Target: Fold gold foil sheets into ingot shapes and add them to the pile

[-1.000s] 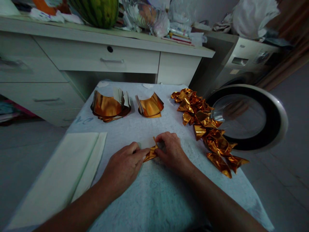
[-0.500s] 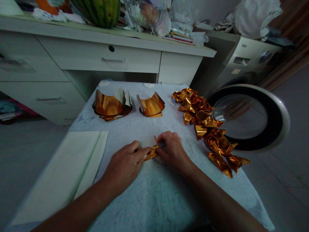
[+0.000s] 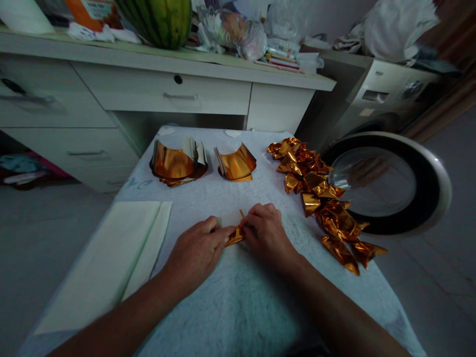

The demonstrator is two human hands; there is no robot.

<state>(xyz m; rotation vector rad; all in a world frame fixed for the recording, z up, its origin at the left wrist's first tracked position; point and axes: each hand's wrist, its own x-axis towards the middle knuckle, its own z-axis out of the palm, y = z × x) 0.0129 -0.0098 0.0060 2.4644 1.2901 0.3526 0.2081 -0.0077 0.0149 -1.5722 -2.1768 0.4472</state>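
Near the middle of the cloth-covered table [image 3: 208,307], both hands close on one small piece of gold foil paper [image 3: 235,236]. My left hand [image 3: 201,245] pinches its left end between thumb and forefinger. At the other end, the bent fingers of my right hand [image 3: 265,230] grip the foil, where a thin strip sticks up. A pale flap of paper shows just behind it. Beyond the hands stand two curled stacks of gold foil sheets, a larger stack [image 3: 171,163] and a smaller stack [image 3: 238,163]. Folded gold foil pieces [image 3: 336,220] lie heaped along the right side.
Folded pale paper [image 3: 100,258] lies on the table's left. Behind the table runs a white cabinet [image 3: 208,96] bearing a watermelon [image 3: 158,22], a plastic bowl and bags. A washing machine [image 3: 390,94] stands at right, its round door [image 3: 435,188] swung out beside the table.
The view has shifted slightly, moving everything a little to the right. My right fingers have drawn closer together over the foil's right end; my left hand keeps its pinch.
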